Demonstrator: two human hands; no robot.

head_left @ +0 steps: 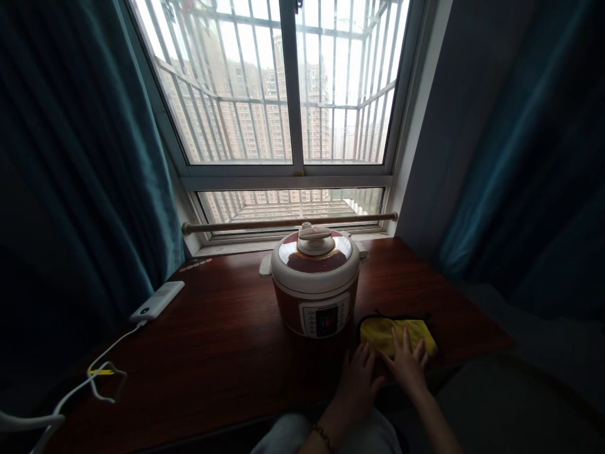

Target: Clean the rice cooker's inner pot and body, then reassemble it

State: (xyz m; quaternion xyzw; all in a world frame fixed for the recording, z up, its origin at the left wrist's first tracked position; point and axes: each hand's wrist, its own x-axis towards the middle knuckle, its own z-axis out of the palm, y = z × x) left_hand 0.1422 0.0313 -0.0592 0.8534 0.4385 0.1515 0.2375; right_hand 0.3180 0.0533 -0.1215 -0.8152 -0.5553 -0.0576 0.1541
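Note:
A folded yellow cloth [375, 329] with dark edging lies on the wooden table, right of a white and brown electric pressure cooker [314, 284]. My right hand [406, 362] rests over the cloth's near side, its fingers spread on the yellow surface. Beside the cloth's near left corner is my left hand [357, 375], fingers stretched forward and thumb apart; whether its fingertips touch the cloth I cannot tell. The cooker's lid with its knob handle is on, and the control panel faces me.
At the table's left side lies a white power bank [158, 301] with a white cable [111, 345] running toward me. Behind the table [212, 353] a rail [246, 225] crosses the barred window. Blue curtains [118, 145] hang on both sides.

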